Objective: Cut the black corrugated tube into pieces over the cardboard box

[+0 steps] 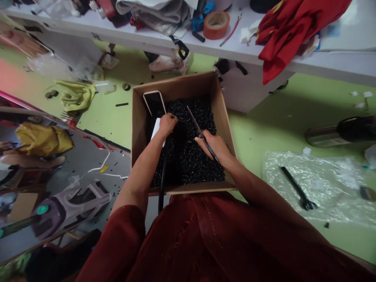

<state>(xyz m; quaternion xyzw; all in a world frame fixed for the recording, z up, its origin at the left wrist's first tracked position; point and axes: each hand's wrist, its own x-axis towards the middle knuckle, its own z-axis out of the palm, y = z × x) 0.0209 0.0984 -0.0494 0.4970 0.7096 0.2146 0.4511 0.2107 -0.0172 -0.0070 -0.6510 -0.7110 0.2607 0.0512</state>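
Note:
A cardboard box (227, 129) in front of me holds a heap of small black pieces (190, 156). My left hand (168, 124) is closed over the box, around the upper end of a black tube (163, 176) that runs down over the near rim toward me. A long, thin, dark blade-like tool (195, 123) is in my right hand (216, 145), its tip pointing up and left; its exact kind is unclear. A phone-like thing (154, 102) with a dark face leans in the far left corner. Beside my left wrist lies a white flat thing (155, 127), partly covered.
A white shelf (188, 41) crosses the far side, with an orange tape roll (216, 24) and red cloth (290, 31). On the green surface at right are a flask (326, 136), plastic wrap (340, 188) and a black tool (299, 190). A yellow cloth (76, 95) lies left.

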